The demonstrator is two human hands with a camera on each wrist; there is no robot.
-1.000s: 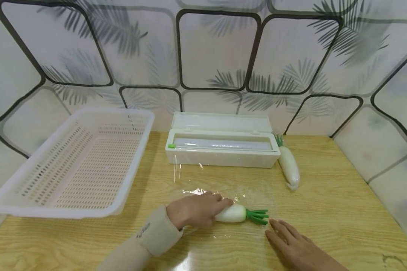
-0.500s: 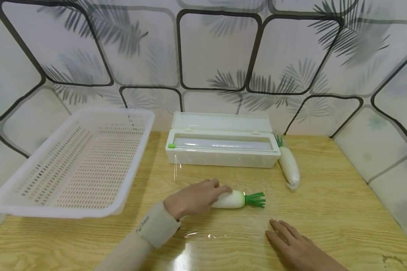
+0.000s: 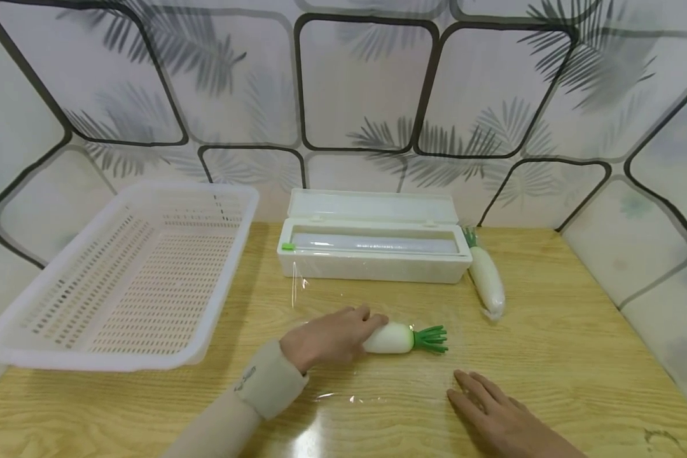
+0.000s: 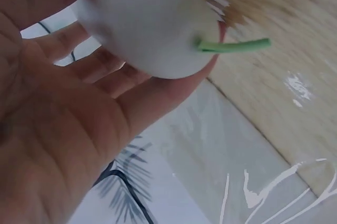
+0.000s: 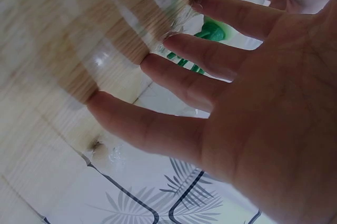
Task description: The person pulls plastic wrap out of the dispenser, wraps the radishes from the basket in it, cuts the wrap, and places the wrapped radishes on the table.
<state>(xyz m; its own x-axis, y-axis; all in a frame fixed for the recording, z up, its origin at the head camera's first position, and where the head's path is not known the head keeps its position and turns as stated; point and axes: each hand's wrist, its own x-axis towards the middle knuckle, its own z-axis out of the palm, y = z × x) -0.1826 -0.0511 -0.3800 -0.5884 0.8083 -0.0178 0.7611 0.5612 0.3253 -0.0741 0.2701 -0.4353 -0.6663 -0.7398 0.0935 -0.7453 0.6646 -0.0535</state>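
Head view, hours read from its centre: at nine o'clock a white perforated basket sits on the wooden surface. At six the left hand curls fingers and thumb around a white radish, whose green leaves lie at five, pointing toward three. A white box with its lid raised stands at the clock's hub; clear film hangs from its front. Between three and four, a second radish lies just beside it. Between four and five the right hand extends its fingers, tips touching surface or film, I cannot tell which.
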